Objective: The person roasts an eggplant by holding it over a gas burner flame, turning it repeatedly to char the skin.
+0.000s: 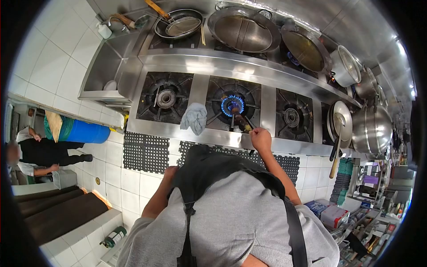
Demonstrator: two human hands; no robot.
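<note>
Blue flames rise in a ring from the middle front burner (pixel 232 106). My right hand (pixel 261 139) is closed at the stove's front edge, just right of that burner. Beside its fingers lies a dark, partly yellowish piece (pixel 242 123) on the grate. Whether my fingers hold it or something else, I cannot make out. My left hand (pixel 171 172) hangs low beside the black apron (pixel 209 164), its fingers mostly hidden. A crumpled grey cloth (pixel 194 118) lies on the steel between the left and middle burners.
Wide pans (pixel 242 31) stand along the raised back row, where another flame (pixel 291 58) burns. Stacked pans with a ladle (pixel 340 120) and a large steel pot (pixel 372 131) stand right. A sink (pixel 104 66) is left. Black mats (pixel 144 153) cover floor; another person (pixel 44 149) is far left.
</note>
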